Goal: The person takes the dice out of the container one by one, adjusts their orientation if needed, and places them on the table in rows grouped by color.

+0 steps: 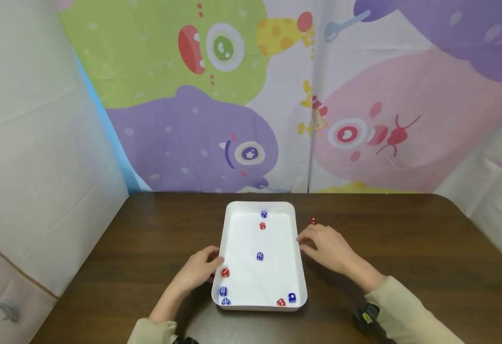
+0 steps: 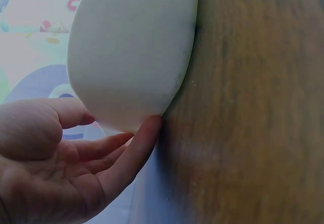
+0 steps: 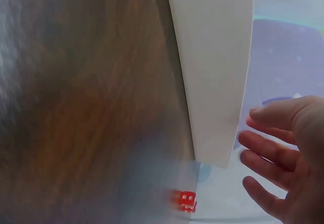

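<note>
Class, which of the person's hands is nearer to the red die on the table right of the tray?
Right. The right hand is just on the near side of the red die; the left hand is across the tray.

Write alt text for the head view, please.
A person's left hand holds the left edge of a white tray with red and blue dice scattered inside, on a brown table. The right hand is by the tray's right edge, near a red die outside.

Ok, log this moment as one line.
left grip: holds white tray, left side; right grip: holds nothing, near tray's right side; inside: blue dice, red dice; wooden table: red die beyond right grip
</note>
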Available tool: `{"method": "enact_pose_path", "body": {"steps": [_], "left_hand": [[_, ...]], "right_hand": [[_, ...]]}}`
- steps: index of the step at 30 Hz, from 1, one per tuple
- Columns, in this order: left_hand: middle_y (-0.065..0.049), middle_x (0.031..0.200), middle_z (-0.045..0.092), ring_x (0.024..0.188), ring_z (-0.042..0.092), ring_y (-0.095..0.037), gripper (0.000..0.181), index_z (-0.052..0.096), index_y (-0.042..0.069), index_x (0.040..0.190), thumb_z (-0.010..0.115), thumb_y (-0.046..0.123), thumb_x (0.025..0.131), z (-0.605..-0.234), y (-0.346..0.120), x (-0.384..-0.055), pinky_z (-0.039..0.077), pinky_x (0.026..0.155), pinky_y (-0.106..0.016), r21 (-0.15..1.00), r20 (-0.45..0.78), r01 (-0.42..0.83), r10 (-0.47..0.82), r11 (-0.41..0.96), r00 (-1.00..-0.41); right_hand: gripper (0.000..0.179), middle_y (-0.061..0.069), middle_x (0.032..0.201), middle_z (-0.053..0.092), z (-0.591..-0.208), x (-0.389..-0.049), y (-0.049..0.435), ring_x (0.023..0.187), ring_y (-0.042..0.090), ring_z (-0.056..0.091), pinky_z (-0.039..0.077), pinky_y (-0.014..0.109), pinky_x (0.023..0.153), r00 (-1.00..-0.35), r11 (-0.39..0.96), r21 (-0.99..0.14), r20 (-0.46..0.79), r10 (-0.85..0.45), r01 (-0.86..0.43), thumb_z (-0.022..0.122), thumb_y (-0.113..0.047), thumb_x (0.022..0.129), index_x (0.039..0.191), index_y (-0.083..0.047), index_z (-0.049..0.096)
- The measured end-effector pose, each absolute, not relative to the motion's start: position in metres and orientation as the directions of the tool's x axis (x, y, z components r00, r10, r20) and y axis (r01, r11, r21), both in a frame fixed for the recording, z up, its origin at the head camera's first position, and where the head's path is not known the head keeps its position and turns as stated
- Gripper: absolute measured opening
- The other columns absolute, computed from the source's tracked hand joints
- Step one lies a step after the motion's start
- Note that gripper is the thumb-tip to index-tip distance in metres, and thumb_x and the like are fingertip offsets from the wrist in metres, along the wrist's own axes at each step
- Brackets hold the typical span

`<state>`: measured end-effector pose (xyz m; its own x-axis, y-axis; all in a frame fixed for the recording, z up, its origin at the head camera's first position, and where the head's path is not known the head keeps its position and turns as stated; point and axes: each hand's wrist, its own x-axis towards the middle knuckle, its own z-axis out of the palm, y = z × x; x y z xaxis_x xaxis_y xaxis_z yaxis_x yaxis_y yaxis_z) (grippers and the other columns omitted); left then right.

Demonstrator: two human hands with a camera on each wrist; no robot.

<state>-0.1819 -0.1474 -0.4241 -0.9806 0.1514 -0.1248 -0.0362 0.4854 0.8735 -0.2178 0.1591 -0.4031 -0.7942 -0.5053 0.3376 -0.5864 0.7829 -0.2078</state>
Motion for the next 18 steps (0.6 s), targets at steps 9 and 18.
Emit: {"method": "enact_pose_path", "body": {"steps": [9,18], "left_hand": [[-0.012,0.086,0.054,0.066,0.056,-0.017,0.029,0.049,-0.004,0.107,0.049,0.015,0.085,-0.424,-0.147,-0.182,0.050,0.052,-0.029,0.875,-0.123,-0.029,0.163,0.483,-0.979],[-0.012,0.085,0.054,0.065,0.056,-0.018,0.028,0.049,-0.004,0.106,0.048,0.014,0.085,-0.424,-0.148,-0.182,0.049,0.052,-0.029,0.877,-0.121,-0.025,0.169,0.480,-0.978]], "right_hand": [[0.014,-0.008,0.088,0.057,-0.402,-0.205,0.151,0.086,0.010,0.050,0.041,0.033,0.076,-0.764,0.745,-0.203,0.303,-0.570,-0.636,0.066,-0.020,0.072,0.087,-0.018,0.065],[0.017,-0.011,0.088,0.058,-0.401,-0.196,0.143,0.092,0.011,0.050,0.033,0.039,0.086,-0.730,0.709,-0.189,0.274,-0.627,-0.680,0.067,-0.024,0.071,0.088,-0.021,0.064]]}}
